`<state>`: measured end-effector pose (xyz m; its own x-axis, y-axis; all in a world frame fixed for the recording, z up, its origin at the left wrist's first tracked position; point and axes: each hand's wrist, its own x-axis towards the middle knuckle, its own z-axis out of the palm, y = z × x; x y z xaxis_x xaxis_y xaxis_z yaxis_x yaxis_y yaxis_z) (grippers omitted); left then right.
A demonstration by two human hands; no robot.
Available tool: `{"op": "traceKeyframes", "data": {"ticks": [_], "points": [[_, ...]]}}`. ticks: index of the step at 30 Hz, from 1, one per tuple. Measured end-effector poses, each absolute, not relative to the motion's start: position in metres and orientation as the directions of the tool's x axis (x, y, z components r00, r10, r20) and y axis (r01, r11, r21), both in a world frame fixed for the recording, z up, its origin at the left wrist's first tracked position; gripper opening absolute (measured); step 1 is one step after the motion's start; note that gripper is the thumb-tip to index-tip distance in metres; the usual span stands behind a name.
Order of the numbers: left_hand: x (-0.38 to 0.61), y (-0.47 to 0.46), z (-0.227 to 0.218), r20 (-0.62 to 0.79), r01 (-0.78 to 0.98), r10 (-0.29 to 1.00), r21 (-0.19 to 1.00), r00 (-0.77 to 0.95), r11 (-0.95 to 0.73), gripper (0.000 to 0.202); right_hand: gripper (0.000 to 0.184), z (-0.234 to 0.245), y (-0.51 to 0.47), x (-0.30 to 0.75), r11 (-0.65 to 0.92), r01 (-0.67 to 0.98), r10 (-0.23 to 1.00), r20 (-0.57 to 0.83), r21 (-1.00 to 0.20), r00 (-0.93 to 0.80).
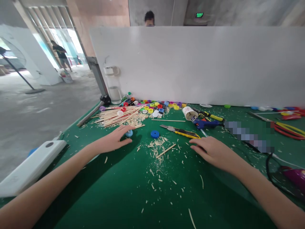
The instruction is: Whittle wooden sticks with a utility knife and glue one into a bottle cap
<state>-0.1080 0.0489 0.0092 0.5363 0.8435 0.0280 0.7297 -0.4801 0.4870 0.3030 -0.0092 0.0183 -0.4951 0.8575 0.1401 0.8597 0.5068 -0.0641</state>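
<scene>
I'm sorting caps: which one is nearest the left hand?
The pale blue cap, right by the left hand; the darker blue cap sits apart, and the other caps lie farther back.

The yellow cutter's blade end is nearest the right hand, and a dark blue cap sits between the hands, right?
Not quite: the head view shows the yellow cutter with its handle end nearest the right hand and its blade pointing away. The dark blue cap does sit between that hand and the left hand.
</scene>
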Motion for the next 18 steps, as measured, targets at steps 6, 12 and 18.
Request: {"op": "traceKeyframes", "data": {"ticks": [6,12,18], "points": [[-0.106,0.053,0.002,0.081,0.732,0.857,0.482,0.51,-0.481,0.042,0.04,0.016,-0.008,0.303,0.525,0.849,0.848,0.131,-0.061,-0.514],[-0.098,0.056,0.004,0.244,0.737,0.876,0.474,0.416,-0.482,0.036,0.04,0.014,-0.004,0.308,0.534,0.845,0.838,0.15,-0.03,-0.525],[-0.084,0.102,0.022,0.449,0.789,0.823,0.333,0.348,-0.516,0.033,0.038,0.02,0.002,0.308,0.567,0.822,0.81,0.142,0.053,-0.568]]}}
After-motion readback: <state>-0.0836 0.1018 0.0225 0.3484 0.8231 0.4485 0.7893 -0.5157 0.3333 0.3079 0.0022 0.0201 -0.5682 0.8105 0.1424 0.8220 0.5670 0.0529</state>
